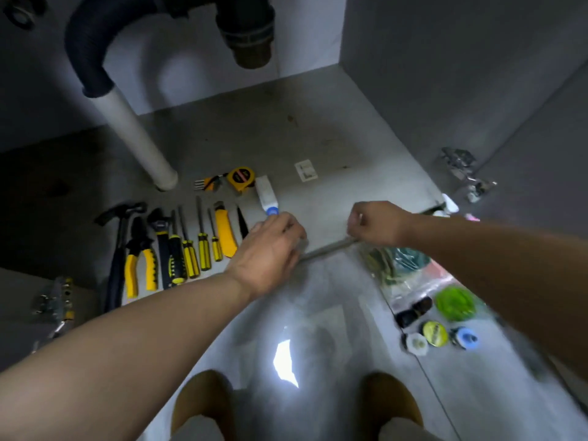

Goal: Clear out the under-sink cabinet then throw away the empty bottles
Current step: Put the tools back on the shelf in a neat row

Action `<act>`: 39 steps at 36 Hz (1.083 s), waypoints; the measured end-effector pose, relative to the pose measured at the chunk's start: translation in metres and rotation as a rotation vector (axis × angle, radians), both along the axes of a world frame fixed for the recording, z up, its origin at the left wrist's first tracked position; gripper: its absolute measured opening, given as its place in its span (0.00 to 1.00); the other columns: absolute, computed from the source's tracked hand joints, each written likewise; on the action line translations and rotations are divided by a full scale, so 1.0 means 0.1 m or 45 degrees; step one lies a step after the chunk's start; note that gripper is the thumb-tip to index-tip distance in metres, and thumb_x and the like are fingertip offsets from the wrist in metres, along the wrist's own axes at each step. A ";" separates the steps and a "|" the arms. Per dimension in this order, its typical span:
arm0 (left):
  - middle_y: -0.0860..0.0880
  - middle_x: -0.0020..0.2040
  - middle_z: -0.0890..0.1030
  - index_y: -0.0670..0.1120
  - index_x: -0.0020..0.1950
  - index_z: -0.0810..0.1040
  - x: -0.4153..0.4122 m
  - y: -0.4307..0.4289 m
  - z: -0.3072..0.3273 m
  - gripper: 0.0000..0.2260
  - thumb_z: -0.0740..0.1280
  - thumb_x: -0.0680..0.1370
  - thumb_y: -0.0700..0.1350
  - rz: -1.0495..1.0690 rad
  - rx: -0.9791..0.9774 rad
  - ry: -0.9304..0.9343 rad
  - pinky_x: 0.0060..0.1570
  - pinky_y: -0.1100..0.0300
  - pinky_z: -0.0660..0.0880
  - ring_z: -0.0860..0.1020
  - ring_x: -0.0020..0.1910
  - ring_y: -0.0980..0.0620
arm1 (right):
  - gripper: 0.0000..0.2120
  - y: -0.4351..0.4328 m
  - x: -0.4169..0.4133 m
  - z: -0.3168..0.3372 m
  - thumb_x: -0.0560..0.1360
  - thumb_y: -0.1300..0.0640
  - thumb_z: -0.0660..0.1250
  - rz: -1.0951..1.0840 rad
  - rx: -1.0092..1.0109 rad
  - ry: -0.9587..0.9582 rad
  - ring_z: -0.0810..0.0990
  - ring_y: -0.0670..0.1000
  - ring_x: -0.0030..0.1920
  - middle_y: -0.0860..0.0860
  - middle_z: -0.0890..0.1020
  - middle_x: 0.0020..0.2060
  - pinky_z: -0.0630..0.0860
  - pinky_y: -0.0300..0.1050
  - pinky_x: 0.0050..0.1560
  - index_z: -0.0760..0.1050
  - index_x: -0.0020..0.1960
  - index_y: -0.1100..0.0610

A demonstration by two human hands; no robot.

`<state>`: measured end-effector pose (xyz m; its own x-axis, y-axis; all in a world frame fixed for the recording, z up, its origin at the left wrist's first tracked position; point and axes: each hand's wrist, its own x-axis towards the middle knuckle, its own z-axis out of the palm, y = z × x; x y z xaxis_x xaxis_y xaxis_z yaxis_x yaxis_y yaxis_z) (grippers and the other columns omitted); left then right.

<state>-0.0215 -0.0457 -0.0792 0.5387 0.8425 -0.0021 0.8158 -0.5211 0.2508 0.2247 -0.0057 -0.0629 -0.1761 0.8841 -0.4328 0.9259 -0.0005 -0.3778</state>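
A small white bottle with a blue cap (266, 194) lies on the grey cabinet floor (334, 186), cap toward me. My left hand (270, 246) reaches in just below the cap, back up, fingers loosely bent over the cabinet's front edge; its fingertips are hidden and I see nothing in it. My right hand (375, 222) hovers over the front edge further right, its fingers curled into a fist with nothing visible in it.
Yellow-and-black tools lie in a row at left: hammer (117, 249), pliers (140, 259), screwdrivers (191, 249), utility knife (224, 233), tape measure (241, 178). A white drain pipe (136, 138) stands behind. On the floor at right are a plastic bag (401, 265), a green scrubber (455, 302) and small rolls (434, 332).
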 end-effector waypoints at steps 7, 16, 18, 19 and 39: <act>0.47 0.63 0.74 0.52 0.67 0.76 0.87 -0.49 -0.17 0.16 0.66 0.80 0.47 -0.246 -0.608 0.105 0.64 0.50 0.71 0.73 0.64 0.46 | 0.02 -1.04 0.76 -0.23 0.76 0.57 0.65 -0.059 -0.064 -0.122 0.82 0.58 0.50 0.56 0.85 0.47 0.68 0.41 0.44 0.75 0.45 0.52; 0.46 0.74 0.63 0.60 0.80 0.61 1.66 -1.31 -0.77 0.31 0.66 0.79 0.44 -0.343 -0.912 0.168 0.64 0.46 0.73 0.70 0.69 0.41 | 0.15 -2.13 1.00 -0.85 0.74 0.59 0.64 -0.336 -0.220 -0.176 0.78 0.60 0.59 0.57 0.74 0.60 0.76 0.49 0.55 0.73 0.61 0.58; 0.45 0.80 0.55 0.62 0.81 0.54 1.80 -1.41 -0.91 0.35 0.65 0.79 0.42 -0.346 -0.844 0.184 0.66 0.45 0.73 0.67 0.72 0.40 | 0.20 -2.25 1.00 -0.99 0.74 0.60 0.64 -0.368 -0.215 -0.209 0.78 0.62 0.56 0.56 0.68 0.63 0.77 0.51 0.48 0.68 0.66 0.57; 0.45 0.82 0.52 0.62 0.81 0.52 1.86 -1.44 -0.98 0.36 0.65 0.79 0.43 -0.353 -0.806 0.205 0.66 0.44 0.72 0.67 0.72 0.39 | 0.23 -2.29 1.00 -1.05 0.74 0.61 0.64 -0.382 -0.199 -0.234 0.79 0.62 0.54 0.55 0.66 0.65 0.76 0.50 0.44 0.66 0.68 0.57; 0.43 0.81 0.53 0.52 0.80 0.56 1.93 -1.46 -1.36 0.36 0.67 0.75 0.38 -0.415 -0.507 0.183 0.65 0.45 0.72 0.65 0.73 0.40 | 0.22 -2.16 1.07 -1.54 0.75 0.63 0.64 -0.247 -0.104 -0.397 0.81 0.57 0.44 0.57 0.66 0.64 0.66 0.44 0.29 0.65 0.67 0.55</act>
<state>0.1713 -0.1916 -0.2155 0.7433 0.5502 -0.3805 0.6681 -0.6404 0.3788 0.3313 -0.2217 -0.2168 0.1428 0.8484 -0.5098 0.9762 -0.2058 -0.0690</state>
